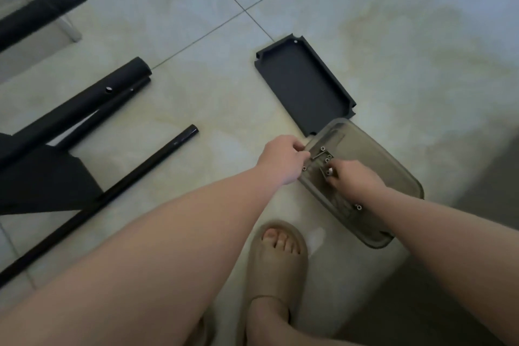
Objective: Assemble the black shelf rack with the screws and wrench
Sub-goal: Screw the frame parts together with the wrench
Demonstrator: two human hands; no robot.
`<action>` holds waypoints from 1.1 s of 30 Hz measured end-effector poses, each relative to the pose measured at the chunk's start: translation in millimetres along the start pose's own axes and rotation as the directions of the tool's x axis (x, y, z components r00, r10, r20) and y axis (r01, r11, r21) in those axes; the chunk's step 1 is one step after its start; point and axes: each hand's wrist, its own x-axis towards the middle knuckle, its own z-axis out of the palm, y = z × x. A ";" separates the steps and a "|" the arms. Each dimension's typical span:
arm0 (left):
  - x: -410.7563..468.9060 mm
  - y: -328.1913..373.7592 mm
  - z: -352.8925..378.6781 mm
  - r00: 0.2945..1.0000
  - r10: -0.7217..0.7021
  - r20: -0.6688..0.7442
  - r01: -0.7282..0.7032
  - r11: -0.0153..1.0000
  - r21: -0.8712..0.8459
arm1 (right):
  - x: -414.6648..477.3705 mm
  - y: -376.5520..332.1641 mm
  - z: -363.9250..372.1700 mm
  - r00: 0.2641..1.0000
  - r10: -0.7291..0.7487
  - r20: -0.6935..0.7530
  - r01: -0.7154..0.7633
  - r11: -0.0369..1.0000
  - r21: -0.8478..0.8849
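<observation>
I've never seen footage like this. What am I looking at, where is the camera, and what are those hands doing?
No machine here: a person wears a wide-angle camera on the head, so you look down along their arms at a tiled floor. Parts of a black shelf rack lie there: a flat shelf panel and several black tubes to the left. Next to the panel sits a greyish tray with loose screws. The left hand curls its fingers at the tray's edge; whether it grips anything is unclear. The right hand pinches what looks like a small screw. A foot in a sandal shows below.
</observation>
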 end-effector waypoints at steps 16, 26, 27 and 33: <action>-36.3 -44.0 -18.2 0.942 -0.246 0.227 0.305 0.910 -0.281 | 21.3 -49.0 16.0 0.995 -0.085 -0.043 0.079 0.990 -0.114; -65.9 -33.9 -87.5 0.982 -0.091 0.165 0.061 0.982 0.181 | -28.4 -58.3 -56.6 0.988 -0.126 -0.085 0.126 0.992 -0.008; -76.7 -30.7 -101.7 0.987 -0.084 0.135 0.054 0.976 0.209 | -38.2 -63.8 -71.2 0.982 -0.160 -0.103 0.159 0.987 -0.025; -165.9 -26.8 -176.9 0.992 -0.043 -0.118 0.065 0.979 0.192 | -110.9 -134.0 -151.5 0.894 -0.330 -0.305 0.344 0.939 -0.007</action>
